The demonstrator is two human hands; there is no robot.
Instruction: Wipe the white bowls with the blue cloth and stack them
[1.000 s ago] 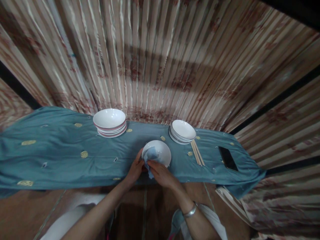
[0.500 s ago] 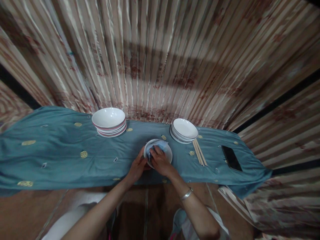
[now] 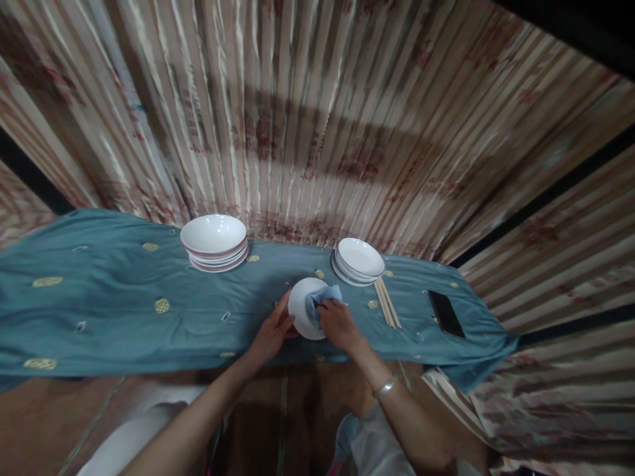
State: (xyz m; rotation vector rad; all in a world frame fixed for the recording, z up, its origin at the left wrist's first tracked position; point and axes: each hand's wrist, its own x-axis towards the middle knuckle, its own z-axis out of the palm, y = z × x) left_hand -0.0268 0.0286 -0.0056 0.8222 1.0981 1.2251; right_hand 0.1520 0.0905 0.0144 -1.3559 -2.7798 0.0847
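A small white bowl (image 3: 300, 309) is in my left hand (image 3: 274, 326), whose fingers grip its left rim just above the table. My right hand (image 3: 339, 324) is closed on a light blue cloth (image 3: 328, 294), pressed against the right side of the bowl. Part of the cloth is bunched beneath my right fingers, and a corner sticks up past the bowl's edge. My left fingertips under the bowl are hidden.
A stack of white bowls (image 3: 214, 236) with red rims stands at the back left. Smaller white dishes (image 3: 360, 258) are stacked at the back right, with chopsticks (image 3: 387, 304) beside them. A black phone (image 3: 446, 313) lies farther right on the teal tablecloth (image 3: 124, 291). Pleated curtains (image 3: 297, 132) hang behind.
My right hand has moved with the cloth from the bowl's middle to its right side, uncovering more of the white surface. My left hand keeps its hold on the rim.
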